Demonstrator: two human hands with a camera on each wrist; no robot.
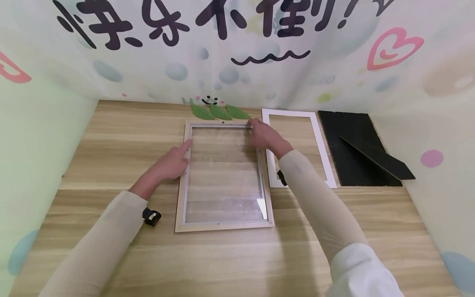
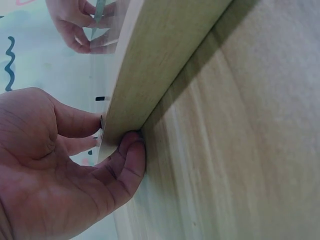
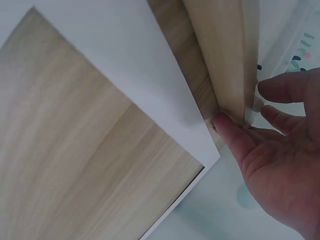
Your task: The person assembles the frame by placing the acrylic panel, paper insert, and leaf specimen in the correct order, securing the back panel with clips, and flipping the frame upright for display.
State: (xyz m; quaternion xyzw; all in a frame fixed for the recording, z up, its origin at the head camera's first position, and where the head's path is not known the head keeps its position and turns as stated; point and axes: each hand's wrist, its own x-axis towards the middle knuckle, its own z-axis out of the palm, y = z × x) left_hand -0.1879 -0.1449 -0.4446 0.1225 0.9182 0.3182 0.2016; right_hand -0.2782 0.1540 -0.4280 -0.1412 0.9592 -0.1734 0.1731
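A pale wooden picture frame [image 1: 224, 226] lies on the table with a clear glass pane [image 1: 222, 181] inside its rim. Small dark tabs stick out along the inner edge. My left hand [image 1: 171, 163] holds the frame's left side, its index finger reaching over the rim. In the left wrist view, other fingers of the left hand [image 2: 55, 160] curl against the outer wall, close to the tabletop. My right hand [image 1: 265, 134] grips the top right corner. The right wrist view shows the right hand [image 3: 285, 150] with fingertips on both sides of that corner.
Three green leaves [image 1: 220, 112] lie behind the frame, near the wall. To the right is a white mat [image 1: 322, 148] with a rectangular opening. Beyond it rests a black backing board [image 1: 334, 123] with its stand leg [image 1: 378, 159] folded out. A printed cloth [image 1: 156, 82] hangs behind the table.
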